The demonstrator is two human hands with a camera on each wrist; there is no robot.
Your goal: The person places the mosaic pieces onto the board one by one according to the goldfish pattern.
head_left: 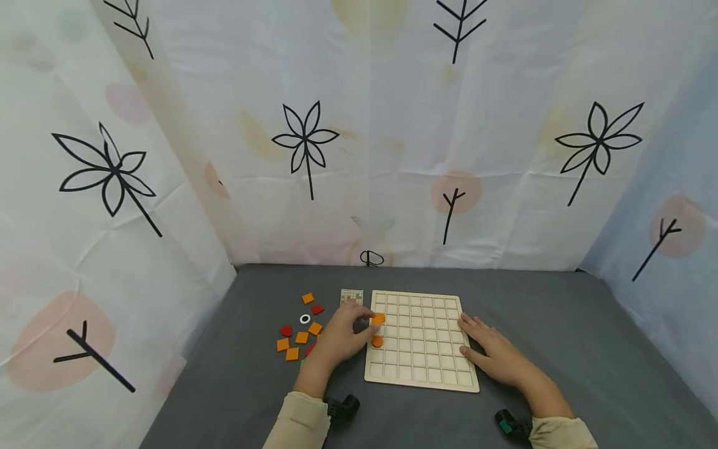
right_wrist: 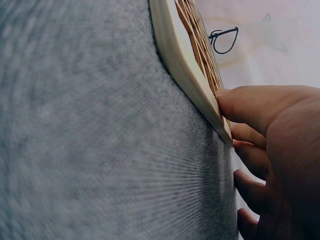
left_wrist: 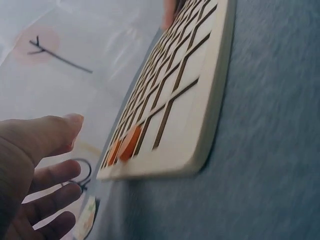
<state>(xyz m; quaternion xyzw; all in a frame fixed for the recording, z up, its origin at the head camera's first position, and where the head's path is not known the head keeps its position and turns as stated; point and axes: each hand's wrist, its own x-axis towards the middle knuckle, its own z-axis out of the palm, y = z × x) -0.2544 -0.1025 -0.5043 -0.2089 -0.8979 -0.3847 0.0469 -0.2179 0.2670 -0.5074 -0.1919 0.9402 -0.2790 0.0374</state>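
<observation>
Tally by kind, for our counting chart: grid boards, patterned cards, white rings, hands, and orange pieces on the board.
Grid board: 1
Patterned card: 1
White ring: 1
Left hand and right hand: 2
Orange pieces on the board: 2
Total: 7

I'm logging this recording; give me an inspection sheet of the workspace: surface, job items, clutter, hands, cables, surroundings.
Surface: grey table.
Job's things: grid board with orange pieces along its left side; orange squares, red pieces and a white ring loose to its left; small patterned card by its far left corner.
Clutter: nothing seen beyond these.
Left hand: at the board's left edge, by the orange pieces, thumb and fingers apart.
Right hand: touches the board's right edge.
Cables: nothing seen.
Surroundings: pale curtain printed with leaves; black device at each wrist.
</observation>
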